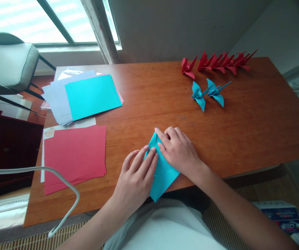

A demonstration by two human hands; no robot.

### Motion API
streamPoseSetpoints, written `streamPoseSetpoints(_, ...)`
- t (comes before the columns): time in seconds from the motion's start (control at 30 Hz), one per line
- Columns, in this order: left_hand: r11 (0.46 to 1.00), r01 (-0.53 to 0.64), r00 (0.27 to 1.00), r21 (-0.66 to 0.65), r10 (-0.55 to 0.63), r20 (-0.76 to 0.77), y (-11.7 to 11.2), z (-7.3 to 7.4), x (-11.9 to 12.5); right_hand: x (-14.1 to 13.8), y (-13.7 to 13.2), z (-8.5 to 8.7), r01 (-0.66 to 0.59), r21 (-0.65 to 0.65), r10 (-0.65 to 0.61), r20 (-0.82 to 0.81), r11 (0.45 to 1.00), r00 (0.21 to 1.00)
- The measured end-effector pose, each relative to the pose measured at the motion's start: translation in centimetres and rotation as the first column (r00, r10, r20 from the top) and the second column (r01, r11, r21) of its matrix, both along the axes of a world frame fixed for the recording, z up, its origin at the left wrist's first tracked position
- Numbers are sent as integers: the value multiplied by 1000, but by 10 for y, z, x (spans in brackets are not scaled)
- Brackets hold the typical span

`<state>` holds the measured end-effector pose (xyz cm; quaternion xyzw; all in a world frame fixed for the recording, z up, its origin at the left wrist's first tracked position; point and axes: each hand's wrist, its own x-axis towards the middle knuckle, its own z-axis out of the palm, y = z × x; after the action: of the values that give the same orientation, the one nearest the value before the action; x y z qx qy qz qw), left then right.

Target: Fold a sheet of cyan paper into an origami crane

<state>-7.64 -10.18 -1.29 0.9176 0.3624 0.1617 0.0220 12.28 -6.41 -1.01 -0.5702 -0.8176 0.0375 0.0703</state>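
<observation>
One blue paper overhanging table edge; left hand, right hand press, half-spread; room rightward.

My left hand and right hand cover a good chunk of the blue paper, so some folds are hidden, sorry. The red cranes overlap too much to count, the chair gets chopped by the left edge, and the box print's too blurry to read.
</observation>
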Motion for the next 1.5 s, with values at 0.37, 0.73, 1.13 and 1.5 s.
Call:
streamPoseSetpoints(0.37, 1000, 17, 1000, 7, -17, -1, 1, -3, -1, 1, 0, -1, -1, 2, 1, -4, 1000, 1000)
streamPoseSetpoints(0.73, 999, 31, 999, 32, -31, 28, 1, -4, -1, 0, 0, -1, -3, 5, 3, -2, 1000, 1000)
streamPoseSetpoints(1.13, 998, 38, 999, 39, -39, 31, 0, -4, 0, -1, 1, 0, 9, -7, -9, -10, 1000, 1000)
streamPoseSetpoints(1.5, 999, 31, 999, 43, -33, 40, 0, -4, 0, -2, 2, 0, 18, -23, -18, -10, 1000, 1000)
